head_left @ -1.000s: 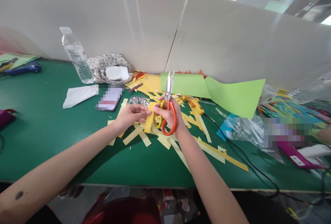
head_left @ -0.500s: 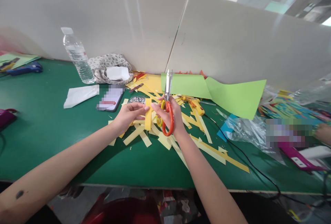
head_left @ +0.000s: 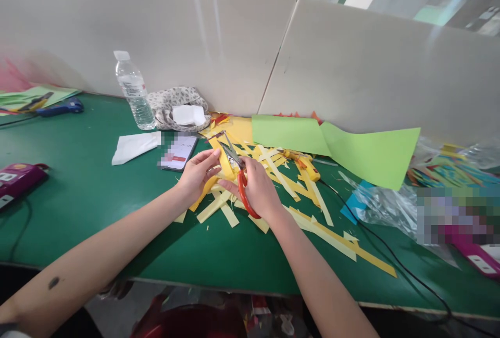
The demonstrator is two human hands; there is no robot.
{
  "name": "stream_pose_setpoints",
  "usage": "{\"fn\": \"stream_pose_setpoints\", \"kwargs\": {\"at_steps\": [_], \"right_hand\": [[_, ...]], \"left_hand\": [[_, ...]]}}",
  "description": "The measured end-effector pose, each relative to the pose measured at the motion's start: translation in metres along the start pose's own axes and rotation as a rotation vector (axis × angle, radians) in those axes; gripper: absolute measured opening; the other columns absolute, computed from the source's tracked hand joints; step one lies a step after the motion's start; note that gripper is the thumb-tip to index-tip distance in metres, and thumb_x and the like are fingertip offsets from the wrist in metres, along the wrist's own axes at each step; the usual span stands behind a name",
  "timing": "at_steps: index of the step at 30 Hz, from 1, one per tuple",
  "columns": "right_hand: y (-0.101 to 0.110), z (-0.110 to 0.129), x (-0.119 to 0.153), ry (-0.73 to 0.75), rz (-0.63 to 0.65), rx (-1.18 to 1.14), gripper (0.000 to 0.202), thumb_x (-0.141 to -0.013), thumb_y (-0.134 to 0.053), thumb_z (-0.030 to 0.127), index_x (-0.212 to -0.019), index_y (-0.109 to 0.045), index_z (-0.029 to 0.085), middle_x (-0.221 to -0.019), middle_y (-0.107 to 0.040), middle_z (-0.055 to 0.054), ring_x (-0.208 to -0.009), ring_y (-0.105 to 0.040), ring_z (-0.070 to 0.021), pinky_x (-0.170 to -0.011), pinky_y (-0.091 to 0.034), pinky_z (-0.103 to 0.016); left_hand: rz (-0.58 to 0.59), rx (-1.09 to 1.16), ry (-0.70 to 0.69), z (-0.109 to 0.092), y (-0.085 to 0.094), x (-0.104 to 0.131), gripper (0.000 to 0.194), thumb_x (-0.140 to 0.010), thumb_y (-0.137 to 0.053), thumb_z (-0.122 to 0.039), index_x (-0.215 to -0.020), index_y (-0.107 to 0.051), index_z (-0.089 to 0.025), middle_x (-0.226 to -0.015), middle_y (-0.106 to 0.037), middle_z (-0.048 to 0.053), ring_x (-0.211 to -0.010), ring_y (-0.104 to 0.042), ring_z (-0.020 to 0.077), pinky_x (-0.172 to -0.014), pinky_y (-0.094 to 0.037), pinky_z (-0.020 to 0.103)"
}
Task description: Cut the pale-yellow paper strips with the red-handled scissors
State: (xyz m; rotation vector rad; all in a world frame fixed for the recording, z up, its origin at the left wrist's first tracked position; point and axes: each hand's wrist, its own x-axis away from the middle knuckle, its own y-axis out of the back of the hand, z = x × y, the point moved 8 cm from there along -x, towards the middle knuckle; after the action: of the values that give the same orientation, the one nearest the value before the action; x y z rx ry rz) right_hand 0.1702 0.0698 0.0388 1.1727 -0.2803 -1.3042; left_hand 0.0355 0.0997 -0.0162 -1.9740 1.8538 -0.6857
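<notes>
My left hand (head_left: pixel 200 172) pinches a yellow paper strip (head_left: pixel 225 163) between thumb and fingers, above the pile of cut strips. In my right hand (head_left: pixel 258 187) is a pair of scissors (head_left: pixel 244 197) with orange-red and yellow handles. Its blades point up and to the left, spread apart, close to the strip. Whether the blades touch the paper I cannot tell. Below both hands lie several loose pale and darker yellow paper strips (head_left: pixel 219 208) across the green table (head_left: pixel 156 244).
A water bottle (head_left: pixel 135 93), a spotted cloth pouch (head_left: pixel 177 99), a white tissue (head_left: pixel 136 147) and a phone (head_left: pixel 179 151) lie to the left. Green paper sheets (head_left: pixel 371 153) lean by the partition. A yellow glue gun (head_left: pixel 308 167) trails a black cord (head_left: pixel 375 234) rightward.
The scissors have swung from upright to leaning left, and their blades are now spread near the strip. The strip has tilted. The whole view has shifted slightly.
</notes>
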Motion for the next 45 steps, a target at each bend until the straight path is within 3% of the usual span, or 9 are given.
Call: {"fn": "stream_pose_setpoints", "kwargs": {"at_steps": [13,36,45], "right_hand": [[-0.006,0.006,0.001,0.038,0.004,0.024,0.053,-0.077,-0.052,0.057,-0.113,-0.043,0.019,-0.105,-0.057,-0.013,-0.099,-0.053,-0.0291,-0.077,-0.045,-0.042],[0.001,0.007,0.001,0.063,-0.068,0.145,0.046,-0.078,-0.047,0.06,-0.095,-0.049,0.017,-0.076,-0.061,-0.007,-0.065,-0.057,-0.0188,-0.054,-0.04,-0.028],[0.002,0.005,0.001,0.062,-0.089,0.151,0.047,-0.075,-0.051,0.061,-0.093,-0.052,0.017,-0.072,-0.062,-0.006,-0.06,-0.056,-0.0171,-0.054,-0.04,-0.027]], "left_hand": [[-0.022,0.061,0.021,0.006,-0.002,0.004,0.014,-0.063,-0.075,-0.024,-0.072,-0.067,-0.017,-0.07,-0.063,-0.004,-0.061,-0.057,0.0046,-0.061,-0.048,0.016],[0.079,0.049,0.061,0.009,-0.007,0.003,0.017,-0.067,-0.074,-0.028,-0.078,-0.068,-0.017,-0.068,-0.066,-0.003,-0.058,-0.059,0.0033,-0.054,-0.046,0.011],[0.12,0.061,0.083,0.011,-0.009,0.003,0.016,-0.07,-0.072,-0.028,-0.081,-0.068,-0.017,-0.07,-0.066,-0.002,-0.057,-0.057,0.0031,-0.05,-0.044,0.011]]}}
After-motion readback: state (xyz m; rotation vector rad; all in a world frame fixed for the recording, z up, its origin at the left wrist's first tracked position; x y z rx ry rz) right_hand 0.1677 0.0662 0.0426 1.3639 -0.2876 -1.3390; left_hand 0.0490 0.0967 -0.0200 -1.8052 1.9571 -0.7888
